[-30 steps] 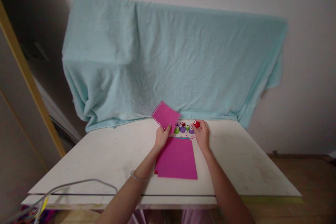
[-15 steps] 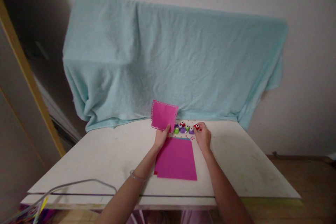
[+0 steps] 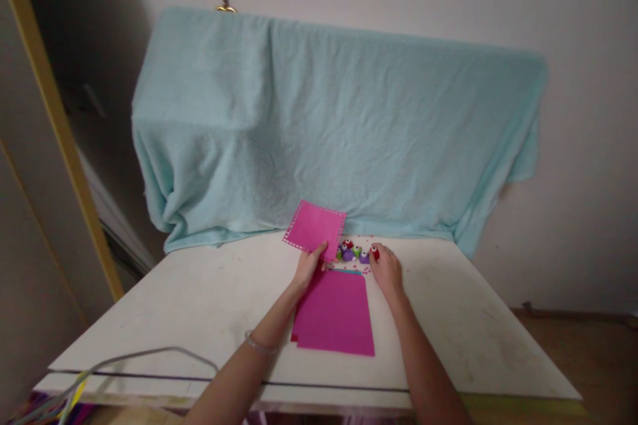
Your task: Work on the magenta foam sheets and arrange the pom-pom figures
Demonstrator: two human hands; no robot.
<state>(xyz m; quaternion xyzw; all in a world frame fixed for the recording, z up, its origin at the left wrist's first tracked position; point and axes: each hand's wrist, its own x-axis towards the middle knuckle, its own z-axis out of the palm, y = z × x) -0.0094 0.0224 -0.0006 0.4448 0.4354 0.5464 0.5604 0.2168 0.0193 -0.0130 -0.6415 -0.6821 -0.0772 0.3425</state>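
Note:
Between thumb and fingers, my left hand holds a pink sheet with small holes punched along its edges, tilted above the table. My right hand has its fingers closed round a small red punch at the right end of a group of little punches. Purple, green and red ones stand in that group, partly hidden by the pink sheet at the left. Larger magenta sheets lie flat between my forearms. Tiny pink cut-outs are scattered around the punches.
A light blue cloth hangs behind the white table. A grey bent metal rod crosses the table's front left corner. A blue strip shows behind the magenta sheets.
The punched pink sheet has tipped flatter and shifted slightly right. My right hand has lowered the red punch beside the purple one. The view has shifted a little.

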